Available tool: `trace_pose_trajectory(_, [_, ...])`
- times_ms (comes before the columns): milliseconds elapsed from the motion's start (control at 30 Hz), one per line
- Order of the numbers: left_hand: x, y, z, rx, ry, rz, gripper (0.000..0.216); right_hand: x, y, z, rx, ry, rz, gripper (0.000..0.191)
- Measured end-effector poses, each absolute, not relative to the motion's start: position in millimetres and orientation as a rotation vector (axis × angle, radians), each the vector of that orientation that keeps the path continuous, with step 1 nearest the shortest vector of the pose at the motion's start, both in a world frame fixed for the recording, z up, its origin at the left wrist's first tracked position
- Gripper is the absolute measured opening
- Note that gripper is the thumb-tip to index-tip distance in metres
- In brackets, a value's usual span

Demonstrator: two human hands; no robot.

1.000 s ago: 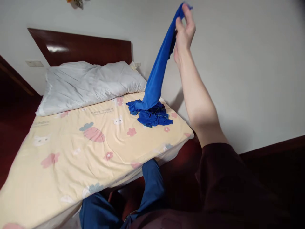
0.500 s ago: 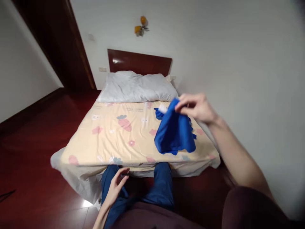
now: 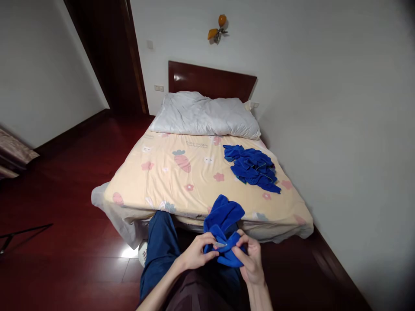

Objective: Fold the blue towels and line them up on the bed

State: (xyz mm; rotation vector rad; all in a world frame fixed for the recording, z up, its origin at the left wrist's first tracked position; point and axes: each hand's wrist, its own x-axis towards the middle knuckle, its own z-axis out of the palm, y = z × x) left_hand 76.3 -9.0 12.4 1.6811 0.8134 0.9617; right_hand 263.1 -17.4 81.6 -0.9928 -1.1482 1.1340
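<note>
A blue towel [image 3: 223,214] is held over my lap at the near edge of the bed, crumpled, with its far end draped toward the mattress. On the near side, my right hand [image 3: 252,258] pinches a fold of it between thumb and fingers. My left hand [image 3: 200,252] is closed on its left part, beside a small white tag [image 3: 220,245]. How much of the tag the left fingers grip is hard to see. Farther off, a loose heap of blue towels [image 3: 254,168] lies on the right side of the bed.
The bed has a patterned yellow sheet [image 3: 162,185], a folded grey-white quilt [image 3: 207,115] and a dark wooden headboard [image 3: 210,80]. A white wall [image 3: 350,129] runs along the right. Below are my knees in blue trousers [image 3: 164,237]. A thin black stand leg [image 3: 26,231] is on the left floor.
My right hand has brought the towel from above the bed down to my lap. The left hand, open before, now closes on it. The heap behind is uncovered, and the view has turned left.
</note>
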Motion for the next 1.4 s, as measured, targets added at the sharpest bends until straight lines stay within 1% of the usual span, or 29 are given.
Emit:
trace_pose_trajectory(67, [84, -14, -19, 1.680, 0.829, 0.910, 0.028, 267, -38, 71, -1.036, -1.052, 1.155, 0.029])
trace_pose_trajectory(167, [90, -12, -51, 1.722, 0.853, 0.812, 0.027, 281, -51, 77, -1.057, -1.087, 1.107, 0.027])
trace_pose_trajectory(333, [98, 2, -72, 1.808, 0.860, 0.753, 0.028, 300, -41, 96, -0.966, -1.142, 0.986, 0.028])
trace_pose_trajectory(433, [103, 6, -75, 1.844, 0.861, 0.790, 0.030, 293, -30, 95, -0.861, -1.138, 1.113, 0.034])
trace_pose_trajectory(533, [99, 7, -75, 1.700, 0.940, 0.887, 0.033, 284, -19, 93, -0.748, -1.064, 1.231, 0.046])
trace_pose_trajectory(633, [78, 7, -67, 1.441, 1.180, 1.067, 0.034, 291, -10, 99, -0.684, -0.861, 1.141, 0.061])
trace_pose_trajectory(700, [54, 6, -57, 1.369, 1.325, 1.203, 0.033, 306, -5, 106, -0.687, -0.713, 1.033, 0.067])
trace_pose_trajectory(767, [27, 6, -46, 1.435, 1.362, 1.239, 0.033, 326, -4, 111, -0.705, -0.595, 0.952, 0.064])
trace_pose_trajectory(800, [13, 5, -40, 1.506, 1.342, 1.199, 0.033, 336, -5, 113, -0.704, -0.549, 0.927, 0.061])
trace_pose_trajectory(900, [-22, 1, -34, 1.713, 1.236, 0.951, 0.032, 364, -12, 112, -0.675, -0.466, 0.857, 0.053])
trace_pose_trajectory(1033, [-54, -10, -50, 1.858, 1.190, 0.633, 0.032, 396, -20, 96, -0.837, -0.497, 0.660, 0.045])
trace_pose_trajectory(1100, [-66, -13, -61, 1.866, 1.261, 0.610, 0.034, 409, -17, 82, -0.997, -0.516, 0.501, 0.044])
trace_pose_trajectory(1167, [-78, -13, -70, 1.822, 1.398, 0.694, 0.035, 418, -8, 65, -1.146, -0.532, 0.400, 0.044])
trace_pose_trajectory(1233, [-92, -7, -73, 1.754, 1.546, 0.815, 0.034, 425, 8, 47, -1.261, -0.559, 0.413, 0.044])
trace_pose_trajectory(1300, [-106, 7, -69, 1.679, 1.662, 0.919, 0.033, 429, 28, 29, -1.342, -0.595, 0.496, 0.045])
trace_pose_trajectory(1400, [-126, 39, -48, 1.632, 1.756, 0.994, 0.037, 433, 64, 6, -1.387, -0.679, 0.634, 0.052])
